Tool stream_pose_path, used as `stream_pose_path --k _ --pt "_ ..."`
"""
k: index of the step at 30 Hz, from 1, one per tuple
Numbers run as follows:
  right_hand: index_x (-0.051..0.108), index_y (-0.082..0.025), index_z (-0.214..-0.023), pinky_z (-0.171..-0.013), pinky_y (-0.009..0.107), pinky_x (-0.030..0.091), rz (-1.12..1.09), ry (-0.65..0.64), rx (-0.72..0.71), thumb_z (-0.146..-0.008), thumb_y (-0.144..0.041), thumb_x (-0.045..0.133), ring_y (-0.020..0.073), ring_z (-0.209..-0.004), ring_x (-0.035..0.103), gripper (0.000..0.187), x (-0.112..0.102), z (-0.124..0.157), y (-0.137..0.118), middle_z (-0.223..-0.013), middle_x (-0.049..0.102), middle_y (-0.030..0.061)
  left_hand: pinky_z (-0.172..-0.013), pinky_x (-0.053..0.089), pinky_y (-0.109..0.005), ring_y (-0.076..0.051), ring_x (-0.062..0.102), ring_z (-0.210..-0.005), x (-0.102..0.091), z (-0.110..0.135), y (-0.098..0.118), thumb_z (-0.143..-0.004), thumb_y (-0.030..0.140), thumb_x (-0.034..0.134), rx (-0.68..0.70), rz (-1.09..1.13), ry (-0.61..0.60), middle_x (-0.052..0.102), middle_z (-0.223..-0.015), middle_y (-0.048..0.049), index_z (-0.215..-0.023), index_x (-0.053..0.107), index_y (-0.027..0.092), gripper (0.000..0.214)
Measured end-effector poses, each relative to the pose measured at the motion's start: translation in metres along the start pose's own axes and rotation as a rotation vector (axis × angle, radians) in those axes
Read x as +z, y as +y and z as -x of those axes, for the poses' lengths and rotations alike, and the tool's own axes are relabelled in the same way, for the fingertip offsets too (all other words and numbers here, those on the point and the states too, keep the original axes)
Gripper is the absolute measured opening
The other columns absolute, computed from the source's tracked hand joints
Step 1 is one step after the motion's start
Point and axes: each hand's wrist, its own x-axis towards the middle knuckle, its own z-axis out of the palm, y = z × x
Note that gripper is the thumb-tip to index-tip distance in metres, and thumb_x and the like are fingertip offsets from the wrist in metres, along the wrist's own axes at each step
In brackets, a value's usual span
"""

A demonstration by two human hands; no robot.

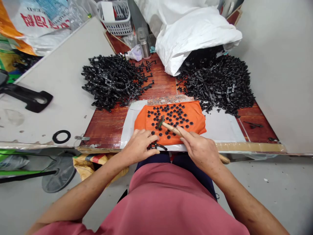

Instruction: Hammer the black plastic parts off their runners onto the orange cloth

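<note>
My right hand [201, 148] is wrapped round the wooden handle of a small hammer [172, 128]; its dark head is over the orange cloth [140, 122]. Between the fingers and thumb of my left hand [140, 145] is a black plastic strip part [160, 146], at the near edge of the cloth. The fingers partly cover this part. Many small round black caps [181, 121] stand spread over the cloth. Under it lies a white sheet [215, 125] on the red-brown tabletop.
A heap of black plastic parts [112, 81] lies at the left. Another heap [220, 85] spills from a white sack [195, 36] at the right. Behind stand a steel bottle [144, 45] and a grey basket [119, 26]. A black ring [61, 136] lies on the left board.
</note>
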Motion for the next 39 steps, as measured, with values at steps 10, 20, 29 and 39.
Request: stream_pose_path --k 10,20,29,39 --pt "0.054 -0.03 -0.152 -0.095 0.036 0.059 -0.343 0.123 0.115 -0.106 -0.027 0.048 0.024 -0.11 0.075 0.046 0.002 0.032 0.013 -0.137 0.071 0.0045 -0.083 0.036 -0.038 -0.02 0.051 -0.081 0.021 0.018 0.012 -0.103 0.021 0.049 0.024 -0.106 0.286 0.06 -0.083 -0.0038 -0.091 0.066 0.019 0.021" --pt "0.06 -0.022 -0.146 -0.092 0.036 0.061 -0.405 0.208 0.045 -0.106 -0.026 0.05 0.0249 -0.112 0.074 0.041 0.02 0.05 0.012 -0.133 0.073 0.0092 -0.078 0.044 -0.037 -0.021 0.048 -0.082 0.042 0.018 0.012 -0.098 0.017 0.055 0.104 -0.091 0.452 0.055 -0.086 -0.0069 -0.107 0.076 0.018 0.023" --pt "0.061 -0.023 -0.145 -0.097 0.035 0.06 -0.457 0.221 0.04 -0.104 -0.025 0.054 0.0241 -0.113 0.074 0.041 0.031 0.057 0.013 -0.133 0.073 0.0081 -0.1 0.048 -0.045 -0.02 0.054 -0.09 0.065 0.025 0.01 -0.089 0.011 0.068 0.104 -0.163 0.675 0.061 -0.093 -0.0065 -0.095 0.075 0.023 0.015" --pt "0.059 -0.025 -0.147 -0.096 0.031 0.058 -0.477 0.25 0.049 -0.104 -0.024 0.054 0.0213 -0.113 0.074 0.043 0.027 0.061 0.019 -0.134 0.073 0.0053 -0.091 0.042 -0.042 -0.022 0.054 -0.084 0.058 0.028 0.025 -0.092 0.021 0.069 -0.033 -0.275 0.649 0.066 -0.087 -0.0075 -0.095 0.072 0.017 0.006"
